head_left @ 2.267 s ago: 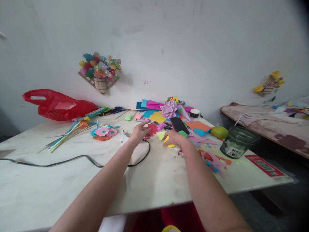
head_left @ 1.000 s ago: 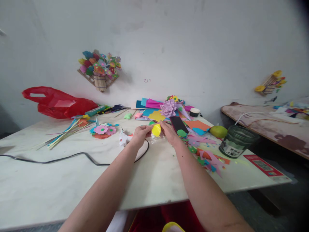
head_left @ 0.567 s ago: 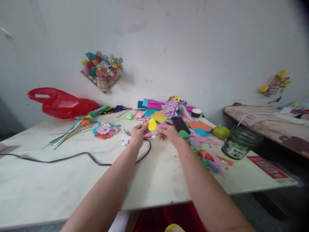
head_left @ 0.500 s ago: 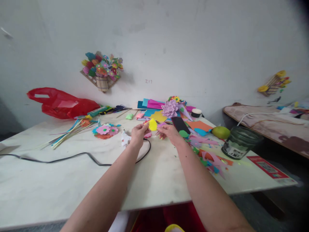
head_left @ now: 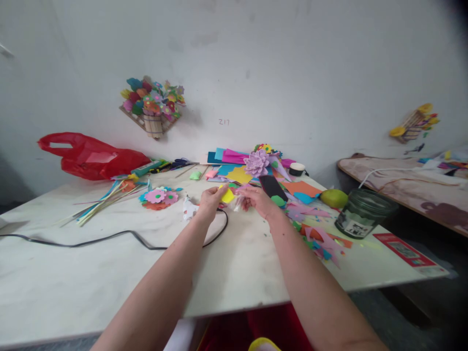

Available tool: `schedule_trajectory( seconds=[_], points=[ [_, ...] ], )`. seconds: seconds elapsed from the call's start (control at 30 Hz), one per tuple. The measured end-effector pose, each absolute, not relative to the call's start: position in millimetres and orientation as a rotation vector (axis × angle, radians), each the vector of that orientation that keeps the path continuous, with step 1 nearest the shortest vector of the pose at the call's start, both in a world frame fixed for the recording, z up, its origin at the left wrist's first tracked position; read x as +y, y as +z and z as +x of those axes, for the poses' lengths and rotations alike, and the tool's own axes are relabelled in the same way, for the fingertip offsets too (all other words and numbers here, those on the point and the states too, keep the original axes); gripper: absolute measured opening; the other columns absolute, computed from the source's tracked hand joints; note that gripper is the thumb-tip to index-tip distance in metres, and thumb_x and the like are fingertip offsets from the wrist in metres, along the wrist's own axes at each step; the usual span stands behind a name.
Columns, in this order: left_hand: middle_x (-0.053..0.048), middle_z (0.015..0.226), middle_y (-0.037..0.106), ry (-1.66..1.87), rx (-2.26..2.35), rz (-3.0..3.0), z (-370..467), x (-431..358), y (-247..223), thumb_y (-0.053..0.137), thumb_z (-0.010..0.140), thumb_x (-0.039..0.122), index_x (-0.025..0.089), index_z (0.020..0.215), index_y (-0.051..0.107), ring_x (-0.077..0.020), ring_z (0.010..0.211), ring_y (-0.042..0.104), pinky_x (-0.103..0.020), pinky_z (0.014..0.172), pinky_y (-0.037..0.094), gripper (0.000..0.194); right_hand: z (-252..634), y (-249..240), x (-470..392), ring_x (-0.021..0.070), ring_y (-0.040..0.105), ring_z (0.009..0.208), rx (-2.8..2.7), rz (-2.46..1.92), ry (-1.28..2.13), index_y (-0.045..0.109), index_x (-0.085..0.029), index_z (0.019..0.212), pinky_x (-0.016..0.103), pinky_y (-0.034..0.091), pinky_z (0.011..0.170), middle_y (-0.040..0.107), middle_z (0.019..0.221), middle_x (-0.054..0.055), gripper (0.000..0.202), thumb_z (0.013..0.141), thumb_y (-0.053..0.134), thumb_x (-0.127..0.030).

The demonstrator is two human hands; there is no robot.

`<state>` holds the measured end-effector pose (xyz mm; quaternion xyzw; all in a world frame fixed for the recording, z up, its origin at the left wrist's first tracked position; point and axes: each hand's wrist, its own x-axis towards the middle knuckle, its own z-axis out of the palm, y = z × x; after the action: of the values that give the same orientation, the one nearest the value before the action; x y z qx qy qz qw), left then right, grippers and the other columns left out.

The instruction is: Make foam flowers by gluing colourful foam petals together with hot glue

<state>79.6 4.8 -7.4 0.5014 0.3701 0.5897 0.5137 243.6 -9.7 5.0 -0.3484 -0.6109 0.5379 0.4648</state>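
The left hand [head_left: 211, 201] is clamped by its fingertips on a flat, rounded, bright yellow piece [head_left: 228, 195], held above the middle of the white bench [head_left: 237, 268]. Just beside it, the right hand [head_left: 258, 199] has its fingers curled around a crumpled clear plastic wrapper [head_left: 239, 203]; whether anything is inside the wrapper cannot be told. The hands are near each other but apart.

Behind the left hand lie a small light-green packet [head_left: 195, 175] and a small pink packet [head_left: 211, 173]. At the right of the bench a dark green, see-through jar [head_left: 361, 214] with a black-and-white label stands upright, its contents too dim to tell. A glossy red plastic bag [head_left: 91, 156] slumps at the far left, something pale pink showing at its side. On the wall, a basket of pale wooden sticks [head_left: 152, 126] is packed with many-coloured craft flowers [head_left: 153, 100].
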Motion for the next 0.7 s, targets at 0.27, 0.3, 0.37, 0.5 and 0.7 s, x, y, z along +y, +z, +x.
schedule_trajectory(
  seconds=[0.27, 0.3, 0.37, 0.5, 0.7],
  points=[
    [0.003, 0.048, 0.051, 1.505, 0.879, 1.083, 79.7, 6.9, -7.4, 0.068, 0.057, 0.048, 0.014, 0.058, 0.051, -0.0067, 0.041, 0.044, -0.019, 0.04, 0.03, 0.038, 244.9, 6.4, -11.7, 0.0099, 0.055, 0.051, -1.562, -0.772, 1.396, 0.059, -0.016, 0.079, 0.02, 0.04, 0.046, 0.062, 0.064, 0.001, 0.02, 0.066, 0.06, -0.031],
    [0.003, 0.047, 0.05, 1.508, 0.874, 1.072, 79.9, 6.7, -7.5, 0.068, 0.057, 0.048, 0.015, 0.057, 0.05, -0.0065, 0.041, 0.043, -0.019, 0.04, 0.03, 0.038, 244.7, 6.4, -12.1, 0.0099, 0.055, 0.051, -1.569, -0.774, 1.394, 0.06, -0.016, 0.08, 0.02, 0.04, 0.046, 0.062, 0.063, 0.001, 0.02, 0.066, 0.06, -0.031],
    [0.003, 0.047, 0.049, 1.515, 0.867, 1.066, 80.2, 7.0, -8.3, 0.068, 0.058, 0.047, 0.015, 0.056, 0.049, -0.0062, 0.04, 0.042, -0.019, 0.039, 0.029, 0.037, 244.5, 6.4, -12.6, 0.01, 0.055, 0.052, -1.576, -0.779, 1.395, 0.06, -0.017, 0.081, 0.02, 0.04, 0.047, 0.062, 0.063, 0.0, 0.02, 0.067, 0.06, -0.031],
    [0.004, 0.047, 0.048, 1.54, 0.844, 1.044, 80.6, 9.2, -10.5, 0.068, 0.059, 0.047, 0.015, 0.057, 0.048, -0.0063, 0.04, 0.042, -0.019, 0.039, 0.028, 0.037, 244.7, 6.1, -11.6, 0.0101, 0.055, 0.053, -1.578, -0.77, 1.419, 0.059, -0.017, 0.084, 0.02, 0.04, 0.046, 0.063, 0.067, 0.001, 0.023, 0.066, 0.061, -0.031],
    [0.003, 0.048, 0.049, 1.552, 0.814, 1.008, 81.4, 9.3, -10.7, 0.069, 0.057, 0.046, 0.015, 0.057, 0.049, -0.0067, 0.041, 0.043, -0.019, 0.04, 0.029, 0.037, 245.3, 4.5, -9.5, 0.0102, 0.056, 0.052, -1.596, -0.739, 1.419, 0.059, -0.016, 0.084, 0.02, 0.04, 0.045, 0.064, 0.068, 0.003, 0.021, 0.067, 0.061, -0.028]
  ],
)
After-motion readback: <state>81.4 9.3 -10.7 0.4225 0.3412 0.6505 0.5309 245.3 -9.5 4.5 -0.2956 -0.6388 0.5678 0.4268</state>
